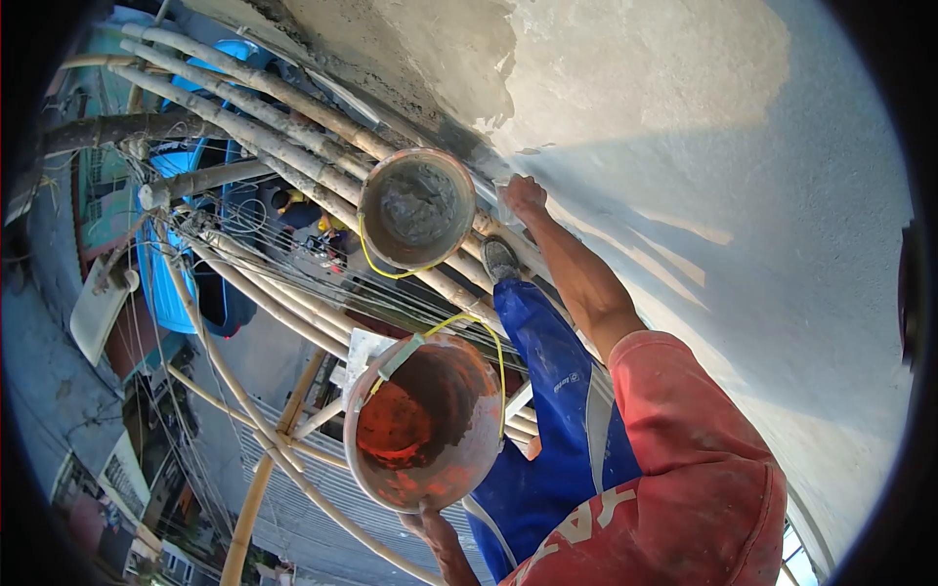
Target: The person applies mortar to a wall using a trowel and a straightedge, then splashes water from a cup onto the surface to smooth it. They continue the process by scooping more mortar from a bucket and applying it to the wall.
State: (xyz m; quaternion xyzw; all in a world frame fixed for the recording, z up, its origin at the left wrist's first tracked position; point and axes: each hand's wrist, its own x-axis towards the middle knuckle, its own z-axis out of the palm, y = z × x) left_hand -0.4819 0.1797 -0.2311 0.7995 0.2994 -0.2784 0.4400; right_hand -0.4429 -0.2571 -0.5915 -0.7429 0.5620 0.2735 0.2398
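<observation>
My left hand (427, 527) grips the lower rim of a large bucket (469, 469), tilted so that its orange-stained inside shows; it looks nearly empty. A yellow handle with a pale sleeve crosses its rim. Up by the wall (635, 78), my right hand (525, 195) is closed, with a small greyish flat thing beside the fingers, too unclear to name. A second bucket (369, 210) with wet grey mix (418, 203) stands on the bamboo poles, left of my right hand.
Bamboo poles (283, 93) form a high scaffold along the wall. My shoe (500, 259) rests on them near the mix bucket. Wires and crossed poles (283, 439) are at the left. Far below are blue tarps (171, 264) and a person (293, 207). A pale board (363, 350) lies behind the tilted bucket.
</observation>
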